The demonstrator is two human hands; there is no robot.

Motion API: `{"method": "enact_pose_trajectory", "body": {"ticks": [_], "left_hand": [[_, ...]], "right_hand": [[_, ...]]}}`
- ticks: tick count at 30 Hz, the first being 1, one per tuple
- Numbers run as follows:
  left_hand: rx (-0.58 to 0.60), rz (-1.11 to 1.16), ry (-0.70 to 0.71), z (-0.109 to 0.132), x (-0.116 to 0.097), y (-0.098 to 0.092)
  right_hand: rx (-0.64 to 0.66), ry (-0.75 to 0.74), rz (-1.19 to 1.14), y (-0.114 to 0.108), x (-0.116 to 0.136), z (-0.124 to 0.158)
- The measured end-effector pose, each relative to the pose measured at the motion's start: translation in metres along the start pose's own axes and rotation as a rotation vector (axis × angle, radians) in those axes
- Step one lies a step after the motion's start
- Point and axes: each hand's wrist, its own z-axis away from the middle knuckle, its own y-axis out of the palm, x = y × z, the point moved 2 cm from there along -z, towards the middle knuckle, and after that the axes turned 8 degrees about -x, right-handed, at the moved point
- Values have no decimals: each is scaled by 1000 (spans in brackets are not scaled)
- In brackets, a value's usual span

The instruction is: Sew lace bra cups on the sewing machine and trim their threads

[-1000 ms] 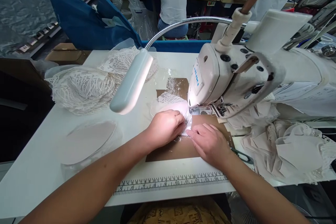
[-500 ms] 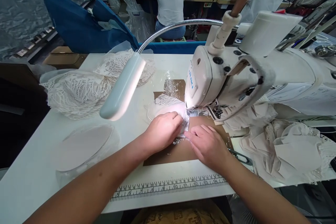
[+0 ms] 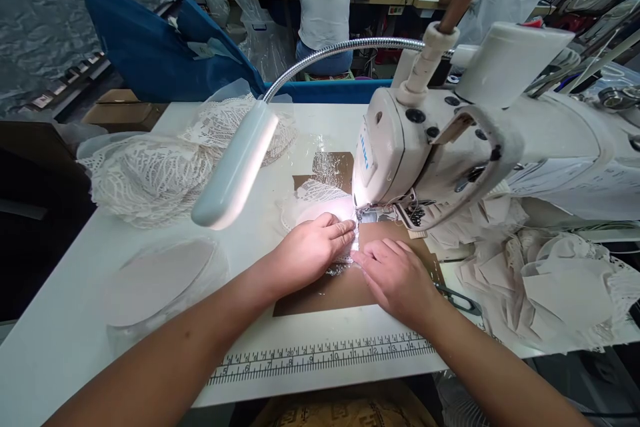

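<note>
Lying close together and slightly bent, the fingers of the left hand (image 3: pixel 311 250) are laid over the near part of a white lace piece (image 3: pixel 320 195); whether anything is pinched beneath them cannot be told, since the thumb is hidden. The piece's near right edge is touched by the fingertips of the right hand (image 3: pixel 397 273), whose fingers are curled in, side by side; whether cloth is gripped between thumb and forefinger cannot be made out. The lace piece is placed between the left hand and the head of a white sewing machine (image 3: pixel 385 140), with its right edge brought up to the needle area, where the exact contact is too small to be seen. Beneath the hands a brown sheet (image 3: pixel 350 293) is spread on the white table (image 3: pixel 255 240). Along the near edge a printed ruler (image 3: pixel 325 357) is seen. Just beyond the right wrist a dark green handle (image 3: pixel 460 301) is partly covered, and farther right pale fabric pieces (image 3: pixel 565 287) are heaped. On the left, a pale oval piece (image 3: pixel 155 280) is laid on sheer material, and beyond it white lace (image 3: pixel 145 173) is piled. Above the table's middle a lamp (image 3: pixel 235 167) is held by a bent metal neck. At the far side, a person in a white shirt (image 3: pixel 325 0) is seated at another table.
</note>
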Motion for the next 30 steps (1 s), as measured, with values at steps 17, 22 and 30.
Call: {"method": "enact_pose_trajectory", "body": {"ticks": [17, 22, 30], "left_hand": [[-57, 41, -69, -5, -6, 0], [-36, 37, -97, -7, -7, -1], [-31, 45, -102, -7, -7, 2]], "right_hand": [[-37, 18, 1, 0, 0, 1], [-35, 35, 13, 1, -2, 0], [-6, 43, 36, 1, -5, 0]]}}
